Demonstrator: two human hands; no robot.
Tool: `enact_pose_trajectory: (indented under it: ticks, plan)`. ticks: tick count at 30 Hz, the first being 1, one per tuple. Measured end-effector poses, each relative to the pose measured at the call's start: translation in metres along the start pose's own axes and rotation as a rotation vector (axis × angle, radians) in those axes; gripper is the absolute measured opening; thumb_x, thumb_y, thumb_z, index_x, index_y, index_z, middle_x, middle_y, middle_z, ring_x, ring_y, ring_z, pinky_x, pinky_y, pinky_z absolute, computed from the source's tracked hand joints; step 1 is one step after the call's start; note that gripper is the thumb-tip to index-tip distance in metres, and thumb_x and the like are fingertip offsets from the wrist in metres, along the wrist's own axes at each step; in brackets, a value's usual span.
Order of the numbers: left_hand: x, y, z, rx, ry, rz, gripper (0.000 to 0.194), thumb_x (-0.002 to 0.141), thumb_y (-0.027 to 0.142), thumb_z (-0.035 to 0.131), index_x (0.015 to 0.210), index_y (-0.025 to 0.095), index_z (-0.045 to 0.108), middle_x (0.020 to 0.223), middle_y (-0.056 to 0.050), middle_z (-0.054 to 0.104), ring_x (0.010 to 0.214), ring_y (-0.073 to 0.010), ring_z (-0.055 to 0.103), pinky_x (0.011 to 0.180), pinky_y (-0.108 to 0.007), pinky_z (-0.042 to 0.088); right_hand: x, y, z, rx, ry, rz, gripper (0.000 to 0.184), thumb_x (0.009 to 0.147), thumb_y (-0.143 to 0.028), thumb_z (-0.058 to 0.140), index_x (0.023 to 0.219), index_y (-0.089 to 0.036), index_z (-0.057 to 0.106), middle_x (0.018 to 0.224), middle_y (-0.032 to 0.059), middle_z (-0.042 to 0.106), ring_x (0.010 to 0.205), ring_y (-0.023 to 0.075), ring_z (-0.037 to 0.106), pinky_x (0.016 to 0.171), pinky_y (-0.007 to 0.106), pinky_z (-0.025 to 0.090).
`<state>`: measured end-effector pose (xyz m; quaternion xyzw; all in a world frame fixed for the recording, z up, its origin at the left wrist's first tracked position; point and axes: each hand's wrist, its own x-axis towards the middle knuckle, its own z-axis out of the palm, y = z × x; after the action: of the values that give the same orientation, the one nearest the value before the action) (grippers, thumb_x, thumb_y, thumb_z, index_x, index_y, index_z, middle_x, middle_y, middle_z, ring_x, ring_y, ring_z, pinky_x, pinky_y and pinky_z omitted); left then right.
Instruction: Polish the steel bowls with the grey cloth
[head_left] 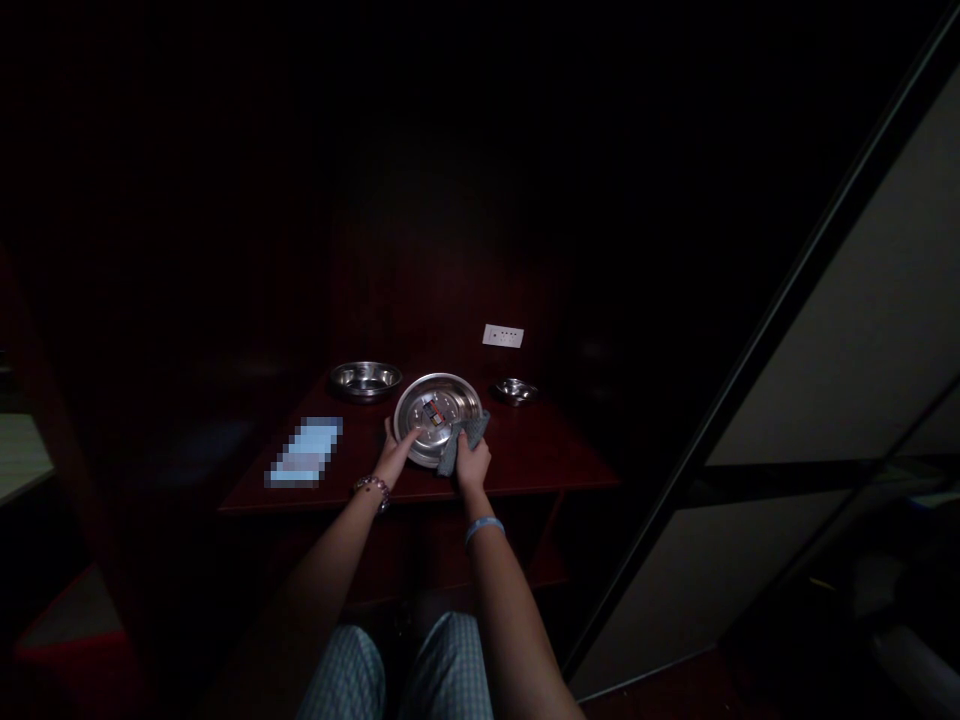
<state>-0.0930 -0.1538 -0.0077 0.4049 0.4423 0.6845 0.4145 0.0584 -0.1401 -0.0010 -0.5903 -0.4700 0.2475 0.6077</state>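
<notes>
Head view: looking down on a dark red bench.
Left hand: gripping the metal basin by the lower left rim, with the thumb on the inner face.
Right hand: clutching a gray cloth against the basin's lower right rim.
Basin: between both hands, tilted, inside toward the camera; contact with the bench unclear.
Wide bowl: on the bench, beyond the left hand.
Small dish: beyond the right hand, to its right.
Pixelated patch: left of the left hand, unreadable.
</notes>
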Motion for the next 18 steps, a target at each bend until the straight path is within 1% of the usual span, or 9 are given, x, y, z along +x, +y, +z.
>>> enact_pose_trajectory:
  ticks: [3, 6, 9, 11, 14, 18]
  plan:
    - [-0.0013, 0.0015, 0.0010, 0.003, -0.011, -0.025, 0.067, 0.090, 0.028, 0.076, 0.149, 0.019, 0.047, 0.144, -0.018, 0.069, 0.139, -0.0259, 0.064, 0.122, -0.041, 0.043, 0.0003, 0.0014, -0.0002, 0.000, 0.010, -0.005, 0.020, 0.090, -0.028, 0.070, 0.099, -0.014, 0.082, 0.100, 0.0164, 0.085, 0.098, 0.0284, 0.082, 0.085, 0.029, 0.060]
    - [-0.0018, 0.0030, 0.0043, 0.032, -0.011, -0.015, 0.070, 0.086, 0.023, 0.079, 0.149, 0.020, 0.048, 0.149, -0.016, 0.066, 0.143, -0.0255, 0.060, 0.123, -0.039, 0.041, 0.0005, 0.0017, -0.0009, -0.010, 0.006, -0.004, 0.021, 0.090, -0.028, 0.069, 0.100, -0.014, 0.082, 0.100, 0.0161, 0.085, 0.100, 0.0280, 0.082, 0.086, 0.029, 0.060]
    - [0.0000, 0.0015, 0.0063, 0.063, -0.017, 0.040, 0.073, 0.078, 0.014, 0.082, 0.145, 0.019, 0.052, 0.151, -0.016, 0.064, 0.147, -0.0266, 0.056, 0.126, -0.040, 0.038, 0.0001, 0.0006, -0.0015, -0.031, -0.012, 0.013, 0.023, 0.093, -0.028, 0.067, 0.104, -0.013, 0.082, 0.104, 0.0164, 0.084, 0.101, 0.0269, 0.082, 0.087, 0.028, 0.060]
    - [0.0021, -0.0003, 0.0061, 0.079, -0.027, 0.059, 0.071, 0.074, 0.010, 0.082, 0.141, 0.017, 0.057, 0.149, -0.018, 0.065, 0.146, -0.0281, 0.057, 0.127, -0.041, 0.037, -0.0004, -0.0003, -0.0016, -0.037, -0.012, 0.028, 0.024, 0.093, -0.028, 0.066, 0.105, -0.012, 0.081, 0.104, 0.0168, 0.084, 0.101, 0.0270, 0.082, 0.087, 0.028, 0.059]
    - [0.0041, -0.0015, 0.0050, 0.080, -0.015, 0.045, 0.062, 0.073, 0.010, 0.080, 0.133, 0.014, 0.063, 0.143, -0.020, 0.068, 0.141, -0.0298, 0.061, 0.127, -0.044, 0.036, -0.0011, -0.0011, -0.0014, -0.027, -0.006, 0.027, 0.024, 0.093, -0.027, 0.067, 0.106, -0.012, 0.081, 0.105, 0.0175, 0.084, 0.101, 0.0277, 0.082, 0.087, 0.029, 0.059]
    - [0.0046, 0.0001, 0.0051, 0.055, 0.029, 0.032, 0.053, 0.072, 0.009, 0.078, 0.123, 0.016, 0.069, 0.133, -0.016, 0.075, 0.139, -0.0296, 0.063, 0.126, -0.045, 0.037, -0.0013, -0.0008, -0.0013, -0.015, -0.009, 0.015, 0.021, 0.093, -0.025, 0.068, 0.104, -0.012, 0.082, 0.104, 0.0171, 0.084, 0.100, 0.0274, 0.082, 0.086, 0.028, 0.060]
